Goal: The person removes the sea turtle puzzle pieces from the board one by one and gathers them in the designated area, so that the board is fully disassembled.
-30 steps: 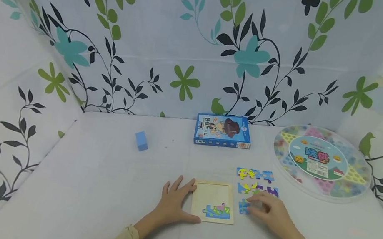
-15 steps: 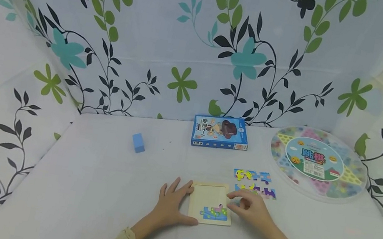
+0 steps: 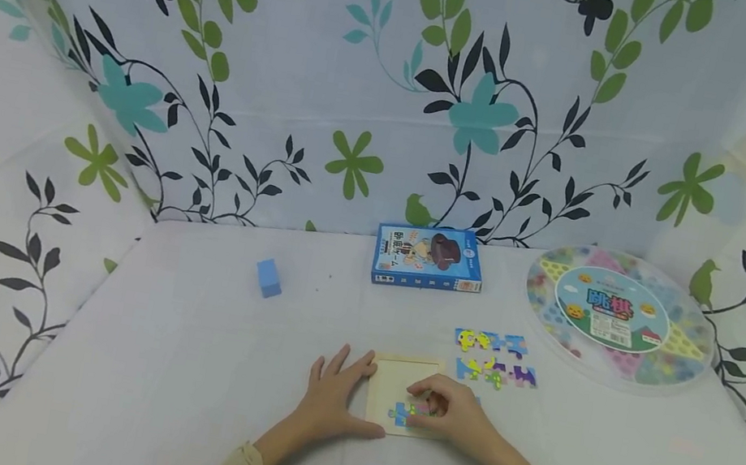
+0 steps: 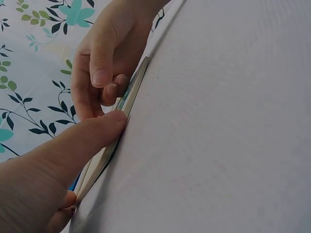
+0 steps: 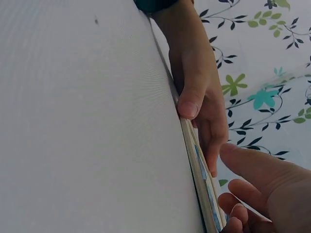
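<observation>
A shallow wooden puzzle tray (image 3: 390, 371) lies on the table, a few joined jigsaw pieces (image 3: 399, 413) along its near side. My left hand (image 3: 336, 399) spreads along its left side, thumb at the near corner and index fingertip by the far corner. Over the tray's right part is my right hand (image 3: 456, 418), its index and thumb reaching down at the joined pieces, other fingers curled. I cannot tell whether it pinches a piece. In the right wrist view, the left thumb (image 5: 188, 108) rests on the tray edge (image 5: 197, 170).
Two rows of loose jigsaw pieces (image 3: 496, 372) lie right of the tray, with a bit of blue showing beside the right hand. Behind them are a blue game box (image 3: 429, 258) and a round board-game pack (image 3: 618, 319). A blue block (image 3: 269, 278) sits at back left.
My right hand has moved left from the loose pieces to over the tray, covering part of the joined pieces. My left hand stays at the tray's left side.
</observation>
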Demonstrator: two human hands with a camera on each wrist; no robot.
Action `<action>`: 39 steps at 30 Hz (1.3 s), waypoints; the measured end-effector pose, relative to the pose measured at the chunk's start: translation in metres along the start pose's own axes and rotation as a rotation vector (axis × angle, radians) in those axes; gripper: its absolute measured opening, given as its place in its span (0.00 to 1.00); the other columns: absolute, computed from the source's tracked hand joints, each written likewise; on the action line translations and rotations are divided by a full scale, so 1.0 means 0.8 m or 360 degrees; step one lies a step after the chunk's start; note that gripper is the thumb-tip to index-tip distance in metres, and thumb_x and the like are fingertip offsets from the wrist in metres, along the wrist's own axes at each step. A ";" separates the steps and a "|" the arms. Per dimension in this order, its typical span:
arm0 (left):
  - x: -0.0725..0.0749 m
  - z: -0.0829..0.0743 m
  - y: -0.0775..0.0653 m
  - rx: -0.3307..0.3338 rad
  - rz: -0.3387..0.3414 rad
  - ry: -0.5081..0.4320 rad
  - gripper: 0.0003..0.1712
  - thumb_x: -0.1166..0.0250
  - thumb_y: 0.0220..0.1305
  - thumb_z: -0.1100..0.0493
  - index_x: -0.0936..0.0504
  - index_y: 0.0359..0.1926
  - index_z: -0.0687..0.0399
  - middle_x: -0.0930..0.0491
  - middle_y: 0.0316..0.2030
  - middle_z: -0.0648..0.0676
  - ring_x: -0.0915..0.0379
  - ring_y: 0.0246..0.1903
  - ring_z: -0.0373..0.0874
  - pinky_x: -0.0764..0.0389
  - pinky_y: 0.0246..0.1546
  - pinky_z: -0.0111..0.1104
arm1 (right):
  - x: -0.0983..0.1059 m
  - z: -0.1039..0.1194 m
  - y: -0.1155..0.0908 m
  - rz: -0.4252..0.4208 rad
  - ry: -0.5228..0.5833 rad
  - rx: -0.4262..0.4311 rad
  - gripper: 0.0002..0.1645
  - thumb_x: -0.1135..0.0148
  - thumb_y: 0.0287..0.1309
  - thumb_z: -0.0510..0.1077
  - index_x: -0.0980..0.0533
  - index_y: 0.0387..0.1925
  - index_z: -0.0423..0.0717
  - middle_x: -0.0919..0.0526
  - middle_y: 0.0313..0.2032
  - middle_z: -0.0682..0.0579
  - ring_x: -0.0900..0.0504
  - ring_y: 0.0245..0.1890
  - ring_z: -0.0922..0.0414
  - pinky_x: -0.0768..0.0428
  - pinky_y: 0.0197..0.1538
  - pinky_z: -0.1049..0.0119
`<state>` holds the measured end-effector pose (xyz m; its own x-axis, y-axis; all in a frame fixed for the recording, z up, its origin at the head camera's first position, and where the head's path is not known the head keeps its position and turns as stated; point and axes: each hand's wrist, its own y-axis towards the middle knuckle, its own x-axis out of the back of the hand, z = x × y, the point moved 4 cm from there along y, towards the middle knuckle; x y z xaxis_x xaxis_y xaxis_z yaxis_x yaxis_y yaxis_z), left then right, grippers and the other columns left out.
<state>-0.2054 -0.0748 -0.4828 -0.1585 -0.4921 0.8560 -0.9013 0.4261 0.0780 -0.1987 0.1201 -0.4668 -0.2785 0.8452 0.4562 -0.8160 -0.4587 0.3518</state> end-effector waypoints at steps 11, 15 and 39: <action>0.002 -0.001 -0.002 -0.0002 0.0008 0.0004 0.53 0.35 0.35 0.28 0.35 0.61 0.51 0.44 0.64 0.48 0.64 0.65 0.53 0.66 0.57 0.55 | -0.006 0.000 -0.004 0.0145 -0.0176 -0.0086 0.17 0.29 0.40 0.41 0.23 0.36 0.44 0.25 0.31 0.58 0.32 0.26 0.61 0.30 0.28 0.71; 0.000 0.001 -0.002 -0.0005 0.0005 0.0025 0.54 0.35 0.35 0.28 0.35 0.61 0.51 0.44 0.64 0.49 0.63 0.65 0.54 0.66 0.57 0.55 | -0.006 0.001 -0.004 0.0167 -0.0171 -0.0078 0.16 0.30 0.41 0.40 0.23 0.36 0.44 0.24 0.31 0.58 0.31 0.27 0.61 0.30 0.29 0.70; 0.003 -0.001 0.000 -0.0036 -0.0027 0.0044 0.54 0.34 0.33 0.28 0.33 0.60 0.53 0.42 0.64 0.50 0.61 0.64 0.55 0.63 0.56 0.57 | -0.008 0.003 -0.003 0.0223 -0.0140 -0.0110 0.17 0.32 0.44 0.39 0.21 0.41 0.45 0.29 0.29 0.59 0.33 0.28 0.60 0.31 0.30 0.70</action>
<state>-0.2051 -0.0755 -0.4802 -0.1316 -0.4781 0.8684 -0.8944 0.4350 0.1039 -0.1939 0.1152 -0.4688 -0.3486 0.7457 0.5678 -0.8061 -0.5476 0.2243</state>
